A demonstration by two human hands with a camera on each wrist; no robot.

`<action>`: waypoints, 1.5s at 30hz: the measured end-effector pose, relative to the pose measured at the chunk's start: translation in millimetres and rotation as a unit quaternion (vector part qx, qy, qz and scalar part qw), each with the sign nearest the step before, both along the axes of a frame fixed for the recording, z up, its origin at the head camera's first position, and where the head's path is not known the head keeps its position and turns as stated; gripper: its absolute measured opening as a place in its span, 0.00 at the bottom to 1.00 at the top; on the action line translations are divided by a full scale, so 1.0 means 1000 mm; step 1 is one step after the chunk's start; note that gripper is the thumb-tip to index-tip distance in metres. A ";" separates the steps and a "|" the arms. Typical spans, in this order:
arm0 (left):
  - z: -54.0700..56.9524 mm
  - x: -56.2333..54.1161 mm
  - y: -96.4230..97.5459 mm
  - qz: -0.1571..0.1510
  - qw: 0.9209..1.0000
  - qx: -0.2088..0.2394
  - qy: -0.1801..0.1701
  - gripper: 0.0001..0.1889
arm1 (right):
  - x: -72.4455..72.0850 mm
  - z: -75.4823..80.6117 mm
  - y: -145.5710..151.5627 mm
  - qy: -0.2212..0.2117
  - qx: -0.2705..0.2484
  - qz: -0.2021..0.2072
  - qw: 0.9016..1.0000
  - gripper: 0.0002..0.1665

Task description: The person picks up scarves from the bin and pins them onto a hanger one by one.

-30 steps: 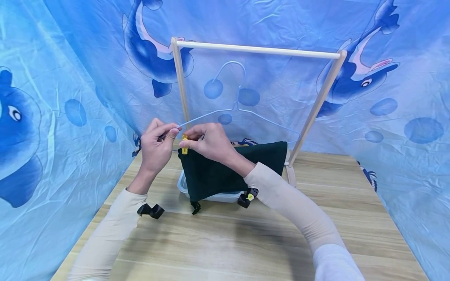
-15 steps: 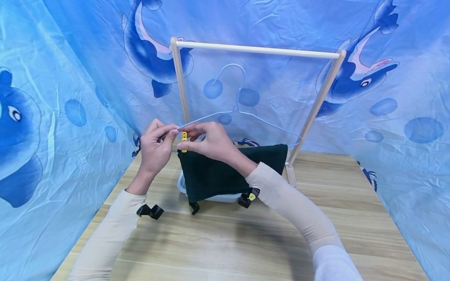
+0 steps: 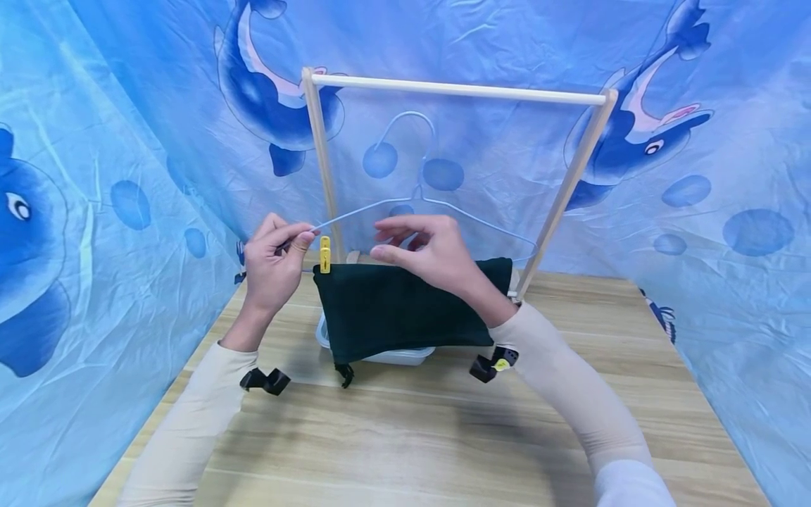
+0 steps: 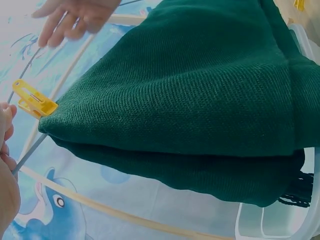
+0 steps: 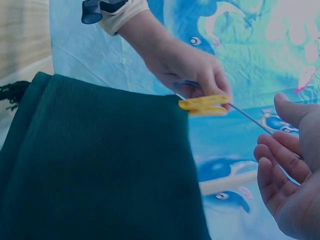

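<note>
My left hand (image 3: 272,271) pinches the left end of a pale blue wire clothes hanger (image 3: 421,193), which stands hook-up. A dark green scarf (image 3: 405,310) with a dark fringe hangs folded over the hanger's lower bar. At the scarf's upper left corner a yellow clothespin (image 3: 325,256) clips it, close to my left fingertips. My right hand (image 3: 434,250) hovers in front of the hanger, to the right of the clothespin, fingers loosely bent and holding nothing. In the left wrist view the clothespin (image 4: 35,98) bites the scarf's corner (image 4: 190,95).
Behind the hanger stands a wooden rack with a white crossbar (image 3: 456,89). A translucent plastic tub (image 3: 399,357) sits beneath the scarf on the wood-grain table (image 3: 405,436). Another yellow piece (image 4: 299,4) shows at the left wrist view's top right. Blue dolphin-print sheets surround the table.
My right hand has let go of the yellow clothespin and moved right, away from it. The clothespin stays on the scarf's corner. My left hand keeps its hold on the hanger.
</note>
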State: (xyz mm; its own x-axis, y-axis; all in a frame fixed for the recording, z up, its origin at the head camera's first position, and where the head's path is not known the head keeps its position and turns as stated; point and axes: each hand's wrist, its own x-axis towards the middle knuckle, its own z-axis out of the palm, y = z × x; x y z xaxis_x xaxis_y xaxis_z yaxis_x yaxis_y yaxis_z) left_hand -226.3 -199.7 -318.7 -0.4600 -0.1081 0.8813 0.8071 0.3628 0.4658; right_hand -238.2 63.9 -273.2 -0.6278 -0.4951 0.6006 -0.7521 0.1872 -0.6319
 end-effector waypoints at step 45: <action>-0.004 -0.004 -0.011 0.009 1.000 0.003 0.003 0.06 | 0.032 -0.188 0.205 -0.187 0.092 -0.325 0.923 0.25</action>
